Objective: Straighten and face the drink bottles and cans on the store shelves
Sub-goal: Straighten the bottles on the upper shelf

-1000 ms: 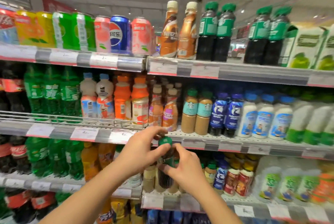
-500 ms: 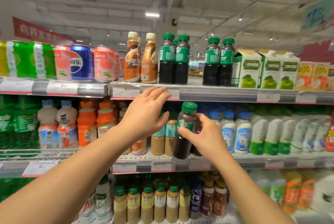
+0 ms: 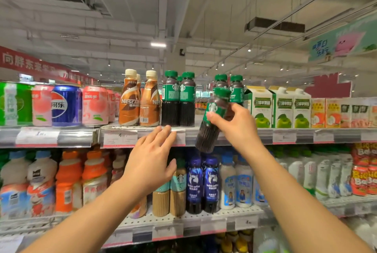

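Your left hand and right hand are bare. Both forearms show uncovered. No sleeves reach them.

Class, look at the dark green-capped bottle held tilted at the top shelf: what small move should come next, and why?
Probably the right hand should tip the held bottle upright and set it in the gap on the top shelf between the two pairs of matching green-capped bottles, logo forward. It hangs tilted at the shelf edge; the left hand holds nothing.
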